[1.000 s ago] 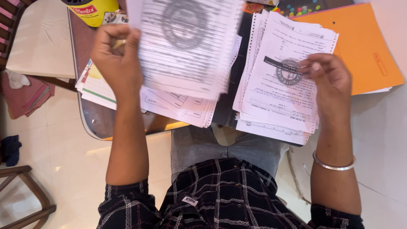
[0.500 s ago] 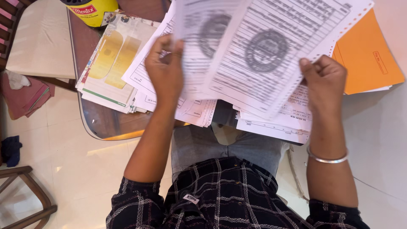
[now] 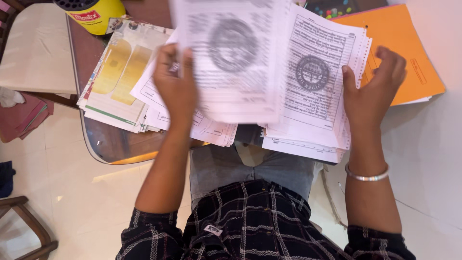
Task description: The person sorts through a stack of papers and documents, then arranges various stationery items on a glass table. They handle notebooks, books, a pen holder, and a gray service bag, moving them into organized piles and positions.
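Observation:
My left hand (image 3: 175,82) grips a white printed sheet (image 3: 231,58) with a round stamp mark, raised over the table and blurred by motion. My right hand (image 3: 373,91) has its fingers spread and holds nothing; its thumb rests against the perforated right edge of the right paper stack (image 3: 313,96). That stack lies partly over my lap. Beneath my left hand sits another pile of white forms (image 3: 211,127).
An orange folder (image 3: 409,53) lies right of the stacks. A yellow-and-green leaflet pile (image 3: 115,72) and a yellow container (image 3: 94,14) sit at the left on the glass-topped table (image 3: 110,149). A wooden chair (image 3: 24,221) stands on the tiled floor at lower left.
The large sheet my right hand held now lies on the right stack, and that hand has opened. My left hand has shifted slightly left with its sheet.

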